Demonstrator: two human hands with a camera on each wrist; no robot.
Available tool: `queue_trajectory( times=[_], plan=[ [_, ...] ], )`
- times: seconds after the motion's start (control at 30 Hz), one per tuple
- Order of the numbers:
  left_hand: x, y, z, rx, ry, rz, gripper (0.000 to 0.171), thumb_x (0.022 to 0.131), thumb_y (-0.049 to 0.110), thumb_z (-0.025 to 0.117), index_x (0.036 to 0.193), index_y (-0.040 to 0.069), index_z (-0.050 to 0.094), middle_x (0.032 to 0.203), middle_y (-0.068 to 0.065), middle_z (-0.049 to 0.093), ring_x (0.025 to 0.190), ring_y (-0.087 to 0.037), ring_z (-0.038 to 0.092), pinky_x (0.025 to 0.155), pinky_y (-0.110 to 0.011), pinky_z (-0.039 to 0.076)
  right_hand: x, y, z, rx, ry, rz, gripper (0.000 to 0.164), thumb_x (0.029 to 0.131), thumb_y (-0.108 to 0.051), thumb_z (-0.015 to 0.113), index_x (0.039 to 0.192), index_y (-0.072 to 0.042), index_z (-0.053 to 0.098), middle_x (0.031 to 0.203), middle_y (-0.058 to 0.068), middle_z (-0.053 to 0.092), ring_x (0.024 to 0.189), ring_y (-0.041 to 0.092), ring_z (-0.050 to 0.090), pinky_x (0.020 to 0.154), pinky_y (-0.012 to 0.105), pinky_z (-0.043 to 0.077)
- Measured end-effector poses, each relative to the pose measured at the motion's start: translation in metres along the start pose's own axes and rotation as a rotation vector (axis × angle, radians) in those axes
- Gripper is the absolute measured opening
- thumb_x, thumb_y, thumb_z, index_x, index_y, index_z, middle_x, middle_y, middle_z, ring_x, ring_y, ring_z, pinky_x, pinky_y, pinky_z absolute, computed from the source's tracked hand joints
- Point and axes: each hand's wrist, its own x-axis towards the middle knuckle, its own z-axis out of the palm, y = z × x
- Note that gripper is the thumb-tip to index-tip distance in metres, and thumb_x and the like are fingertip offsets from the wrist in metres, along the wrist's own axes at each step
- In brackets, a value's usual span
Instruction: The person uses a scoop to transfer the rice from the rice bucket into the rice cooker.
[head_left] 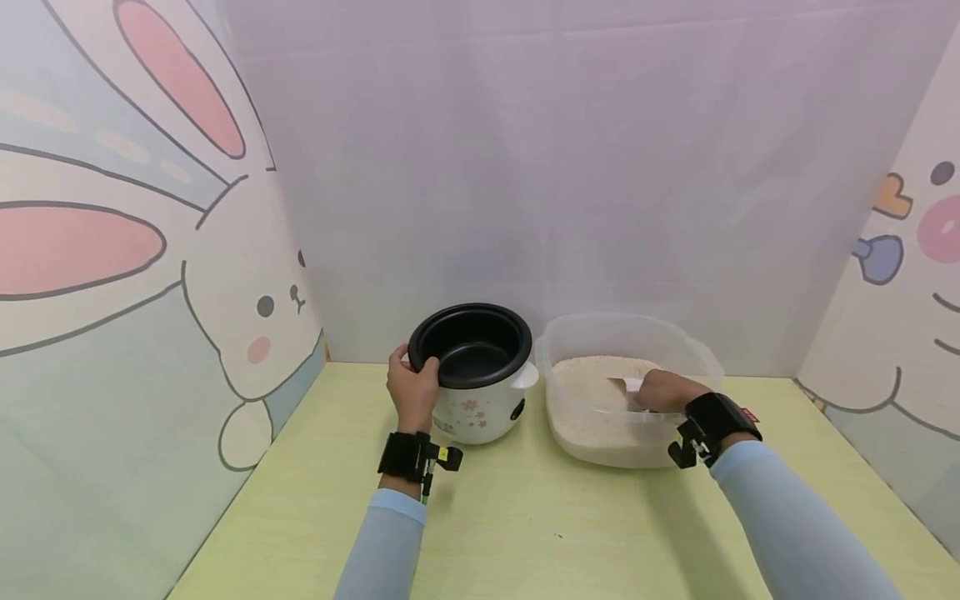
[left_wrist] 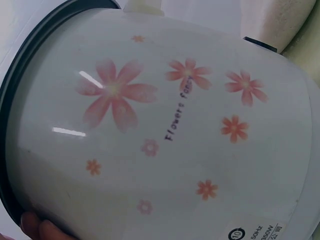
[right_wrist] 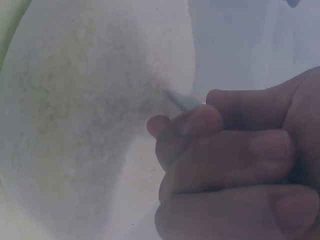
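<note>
Writing first: on the white side of your rice cooker (head_left: 472,421), left wrist view, dark lettering (left_wrist: 178,112) reads "Flowers", then what looks like "fancy"; near the base a label (left_wrist: 257,232) gives a ringed "10", "50Hz" and "350W", its lower part cut off by the frame; other characters there too partial to read; your right wrist strap (head_left: 716,421) carries a red tag (head_left: 750,414), lettering too small to make out.

Cooker: glossy white body, pink and orange blossoms scattered large and small; white side handle (head_left: 527,377), dark oval switch (head_left: 517,409); black inner pot (head_left: 480,354) with a broad rim, bare inside; stands on the pale yellow-green counter (head_left: 517,533), tilted a little, mouth towards you.

Your left grip (head_left: 415,392) holds the black inner pot by its rim, thumb lapped over the inside, fingers outside; your right grip (head_left: 667,392) is inside the clear tub (head_left: 630,327), pinching a pale scoop (head_left: 633,385), fingers curled; scoop meets the whitish rice-like grain (head_left: 588,379); tub stands just right of the cooker.
</note>
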Motion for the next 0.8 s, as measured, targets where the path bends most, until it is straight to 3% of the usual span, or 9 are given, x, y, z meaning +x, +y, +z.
queue_trajectory(
  times=[0.07, 0.13, 0.2, 0.27, 0.57, 0.8],
  plan=[
    [0.000, 0.000, 0.000, 0.002, -0.001, -0.002, 0.060, 0.089, 0.015, 0.064, 0.146, 0.001, 0.048, 0.087, -0.008, 0.047, 0.079, -0.023, 0.048, 0.067, -0.033, 0.042, -0.001, 0.000, -0.002, 0.084, -0.022, 0.009, 0.039, 0.102, -0.011, 0.046, 0.064, -0.011, 0.056, 0.057, -0.005, 0.035, 0.051, 0.010, 0.026, 0.056, 0.030, 0.030],
    [0.000, 0.000, 0.001, 0.002, -0.001, -0.005, 0.060, 0.089, 0.015, 0.064, 0.146, 0.001, 0.048, 0.088, -0.008, 0.047, 0.079, -0.023, 0.048, 0.067, -0.032, 0.042, -0.002, 0.000, -0.004, 0.141, -0.043, 0.011, 0.034, 0.104, -0.012, 0.045, 0.082, 0.001, 0.068, 0.059, -0.004, 0.042, 0.051, 0.009, 0.031, 0.055, 0.029, 0.033],
    [0.000, 0.000, 0.001, 0.004, -0.002, -0.006, 0.061, 0.089, 0.016, 0.064, 0.146, 0.001, 0.048, 0.088, -0.008, 0.047, 0.079, -0.022, 0.048, 0.066, -0.032, 0.042, -0.003, 0.000, -0.007, 0.197, -0.063, 0.023, 0.034, 0.106, -0.013, 0.044, 0.104, 0.009, 0.070, 0.062, -0.002, 0.046, 0.050, 0.009, 0.034, 0.054, 0.028, 0.035],
    [0.000, -0.001, 0.001, 0.000, 0.000, -0.005, 0.061, 0.089, 0.016, 0.064, 0.146, 0.001, 0.048, 0.088, -0.008, 0.047, 0.079, -0.023, 0.048, 0.066, -0.032, 0.042, -0.002, 0.000, -0.008, 0.237, -0.083, 0.037, 0.037, 0.107, -0.015, 0.042, 0.115, 0.011, 0.068, 0.064, -0.002, 0.047, 0.050, 0.008, 0.035, 0.053, 0.026, 0.036],
    [0.000, 0.000, 0.000, 0.007, 0.000, -0.015, 0.061, 0.089, 0.015, 0.064, 0.147, 0.002, 0.048, 0.089, -0.008, 0.047, 0.079, -0.022, 0.047, 0.067, -0.032, 0.041, -0.002, 0.001, -0.012, 0.375, -0.105, 0.095, 0.041, 0.109, -0.023, 0.040, 0.120, 0.006, 0.067, 0.069, 0.000, 0.051, 0.050, 0.009, 0.036, 0.049, 0.024, 0.032],
    [-0.001, 0.001, 0.000, 0.008, -0.001, -0.010, 0.062, 0.089, 0.015, 0.064, 0.147, 0.002, 0.047, 0.089, -0.008, 0.047, 0.078, -0.022, 0.047, 0.067, -0.033, 0.041, -0.006, 0.002, -0.016, 0.451, -0.120, 0.049, 0.043, 0.109, -0.023, 0.038, 0.123, 0.011, 0.061, 0.068, 0.000, 0.049, 0.048, 0.007, 0.033, 0.047, 0.023, 0.030]
  ],
)
